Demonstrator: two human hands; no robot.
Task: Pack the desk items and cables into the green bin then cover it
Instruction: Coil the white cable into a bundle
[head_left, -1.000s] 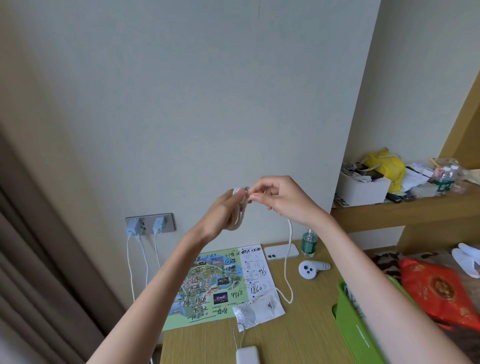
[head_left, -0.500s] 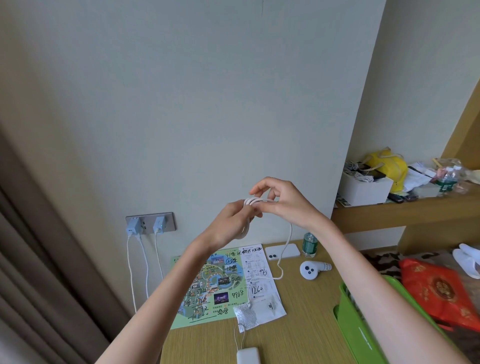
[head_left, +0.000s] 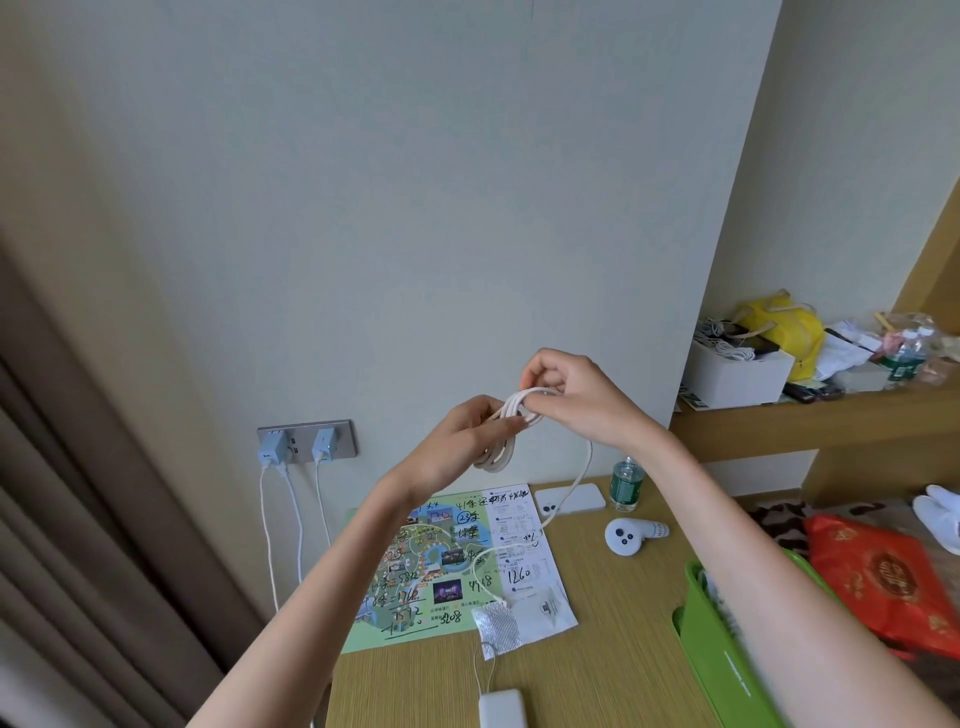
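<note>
Both hands are raised above the desk with a coiled white cable (head_left: 500, 451) between them. My left hand (head_left: 464, 435) grips the coil's loops from the left. My right hand (head_left: 570, 396) pinches a strand over the top of the coil. The loose tail of the cable hangs down from my right hand onto the paper map (head_left: 435, 561). The green bin (head_left: 716, 659) stands at the desk's right edge, partly hidden by my right forearm. On the desk lie a white phone (head_left: 570, 500), a white controller (head_left: 629, 535) and a white power bank (head_left: 501, 707) with its thin cable.
A small green bottle (head_left: 627, 483) stands by the wall. Two chargers (head_left: 296, 446) sit in the wall socket with cables hanging down. A shelf on the right carries a white box (head_left: 736, 375) and a yellow bag (head_left: 785, 333). A red bag (head_left: 883, 577) lies beyond the bin. A curtain hangs at left.
The coil has turned from upright to more level and gained a loop. The hanging tail has grown shorter and drawn in toward the phone. Both hands stayed close together above the desk.
</note>
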